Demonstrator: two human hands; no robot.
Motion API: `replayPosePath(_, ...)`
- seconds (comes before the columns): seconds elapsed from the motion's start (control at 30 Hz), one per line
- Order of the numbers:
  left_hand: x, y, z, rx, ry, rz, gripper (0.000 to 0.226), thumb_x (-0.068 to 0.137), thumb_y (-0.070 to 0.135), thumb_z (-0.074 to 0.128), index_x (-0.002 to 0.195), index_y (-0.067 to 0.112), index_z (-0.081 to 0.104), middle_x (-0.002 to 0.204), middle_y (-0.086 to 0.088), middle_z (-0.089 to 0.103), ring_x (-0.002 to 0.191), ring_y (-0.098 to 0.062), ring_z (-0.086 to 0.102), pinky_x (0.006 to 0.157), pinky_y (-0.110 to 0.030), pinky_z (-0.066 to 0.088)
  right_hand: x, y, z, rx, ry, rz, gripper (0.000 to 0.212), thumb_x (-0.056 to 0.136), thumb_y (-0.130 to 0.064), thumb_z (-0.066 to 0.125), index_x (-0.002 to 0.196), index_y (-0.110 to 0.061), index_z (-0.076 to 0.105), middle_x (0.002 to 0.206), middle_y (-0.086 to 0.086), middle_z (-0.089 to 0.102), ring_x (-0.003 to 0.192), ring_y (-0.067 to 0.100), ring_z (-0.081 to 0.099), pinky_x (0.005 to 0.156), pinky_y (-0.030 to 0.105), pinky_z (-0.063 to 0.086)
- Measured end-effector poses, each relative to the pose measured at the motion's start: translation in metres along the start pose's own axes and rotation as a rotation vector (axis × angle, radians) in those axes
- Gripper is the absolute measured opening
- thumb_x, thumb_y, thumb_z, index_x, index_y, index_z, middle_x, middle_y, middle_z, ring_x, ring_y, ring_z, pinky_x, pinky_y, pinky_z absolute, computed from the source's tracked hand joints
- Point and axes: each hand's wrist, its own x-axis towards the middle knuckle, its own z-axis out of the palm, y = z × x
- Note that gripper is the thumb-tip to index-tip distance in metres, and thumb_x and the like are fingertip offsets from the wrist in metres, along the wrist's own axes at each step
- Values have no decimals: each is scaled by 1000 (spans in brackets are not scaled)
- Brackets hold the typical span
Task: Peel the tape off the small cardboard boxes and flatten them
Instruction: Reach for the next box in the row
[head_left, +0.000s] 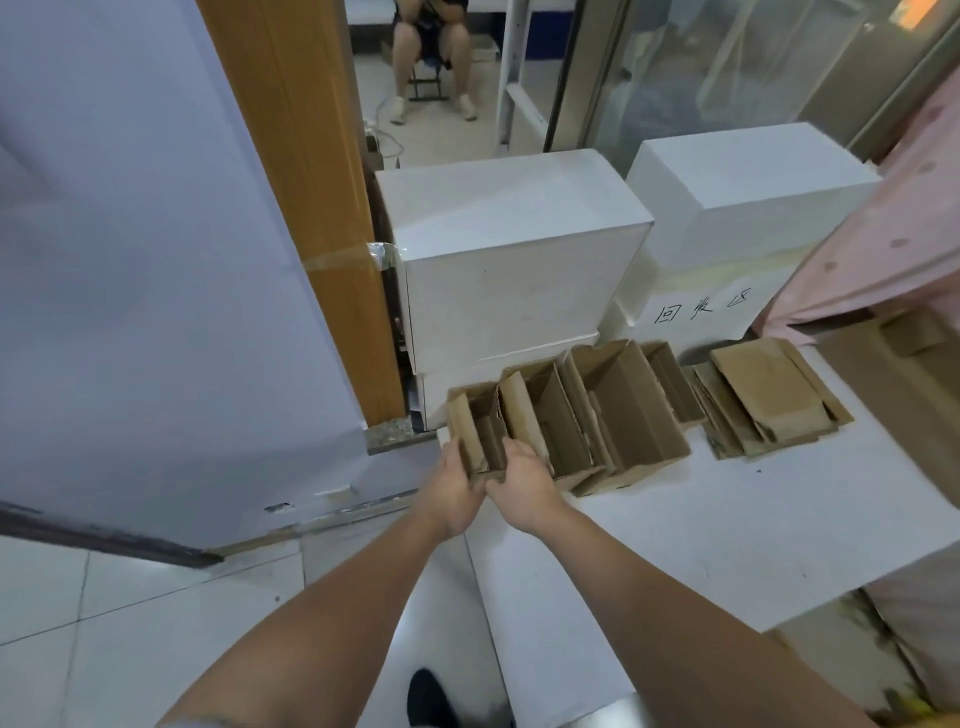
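A row of small open brown cardboard boxes stands at the left end of the white table. My left hand and my right hand both grip the near end of the leftmost small box, the left hand on its outer wall, the right hand on its inner wall. A second box and a third, larger box stand close against it to the right. A pile of flattened boxes lies further right on the table.
Two big white boxes stand behind the row, with a handwritten paper label between them. A wooden door frame and grey wall are on the left. A pink cloth hangs at right. A person sits on a stool far back.
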Motion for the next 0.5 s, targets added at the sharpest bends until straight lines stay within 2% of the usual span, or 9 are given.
replayPosePath(0.1,-6,-7,4,-56,-21,-43,66,101,42,63,154,23,29,128,9,54,113,-11,54,91,-25,40,2,3,8,49,18,26,66,93,-18,62,153,-13,35,144,13,49,134,32,46,113,42,40)
replayPosePath(0.23,-15,-23,9,9,9,-38,61,103,40,60,156,29,32,132,12,58,117,-11,59,91,-24,45,2,8,22,-12,-11,23,52,95,-16,61,144,-10,46,137,14,50,128,32,47,107,41,43)
replayPosePath(0.4,-25,-31,12,66,57,3,51,105,43,54,152,35,35,140,11,56,125,-10,55,104,-35,50,2,16,39,-73,25,-27,46,95,-16,59,141,-14,53,150,8,34,133,28,34,114,33,35)
replayPosePath(0.5,-27,-34,13,85,43,17,47,108,37,50,151,39,32,143,10,56,125,-14,58,102,-35,51,-2,16,46,-11,-14,-25,56,94,-17,63,148,-19,47,166,8,7,146,28,30,118,34,33)
